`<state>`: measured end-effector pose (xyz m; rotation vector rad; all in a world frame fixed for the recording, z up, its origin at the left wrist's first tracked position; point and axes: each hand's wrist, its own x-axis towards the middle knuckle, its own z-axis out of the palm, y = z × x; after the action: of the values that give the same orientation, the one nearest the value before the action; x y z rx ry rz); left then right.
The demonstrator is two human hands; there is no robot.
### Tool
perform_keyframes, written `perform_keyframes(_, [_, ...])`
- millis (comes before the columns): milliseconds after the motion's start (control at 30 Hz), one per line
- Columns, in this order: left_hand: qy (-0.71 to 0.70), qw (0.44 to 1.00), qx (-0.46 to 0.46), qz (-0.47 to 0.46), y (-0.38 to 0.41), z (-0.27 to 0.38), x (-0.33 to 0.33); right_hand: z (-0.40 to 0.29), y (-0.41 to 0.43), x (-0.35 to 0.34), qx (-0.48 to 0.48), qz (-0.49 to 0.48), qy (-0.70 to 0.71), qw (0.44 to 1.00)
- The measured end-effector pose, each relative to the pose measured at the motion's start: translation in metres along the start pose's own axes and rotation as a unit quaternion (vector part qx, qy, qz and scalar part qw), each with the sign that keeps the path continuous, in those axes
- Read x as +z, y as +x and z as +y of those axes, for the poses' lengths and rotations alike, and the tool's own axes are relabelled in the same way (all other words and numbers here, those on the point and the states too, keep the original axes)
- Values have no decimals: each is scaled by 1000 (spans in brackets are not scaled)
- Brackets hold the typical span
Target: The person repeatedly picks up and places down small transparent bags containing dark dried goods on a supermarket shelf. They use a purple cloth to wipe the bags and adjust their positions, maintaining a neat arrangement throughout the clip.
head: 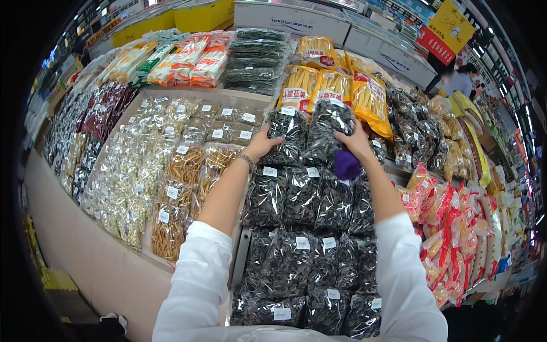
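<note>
My left hand grips the left side of a clear bag of dried black fungus, its thumb across the front. To the right, a second bag of dried black fungus stands tilted against yellow packets of dried tofu sticks. My right hand grips this bag's right edge, thumb in front. A purple cloth hangs just below my right palm; how it is held is hidden. More bags of black fungus lie in rows between my forearms, most bearing white labels.
Left of me lie bags of pale dried goods and brown dried strips. Red-trimmed bags crowd the right. Behind are dark green packets and white freezers. A yellow sign hangs near a person.
</note>
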<state>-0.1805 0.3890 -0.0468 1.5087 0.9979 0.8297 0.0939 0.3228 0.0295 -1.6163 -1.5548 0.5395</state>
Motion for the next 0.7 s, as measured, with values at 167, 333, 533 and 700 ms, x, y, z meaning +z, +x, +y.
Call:
perform_keyframes(167, [231,953,127,148,12,-23,-2,27,23,34,78,-106,-144,981])
perform_keyframes(333, [428,882,59,190,-26,16,13,-26,-18,-32,41,-141,-249,957])
perform_keyframes(533, [367,912,146,-108,-172,65,29,-27,-235,-157,-37,-93,-237,966])
perform_keyframes(700, [380,917,-12,-123,-294,66,63,9,-349,-177,265,-178,-179,931])
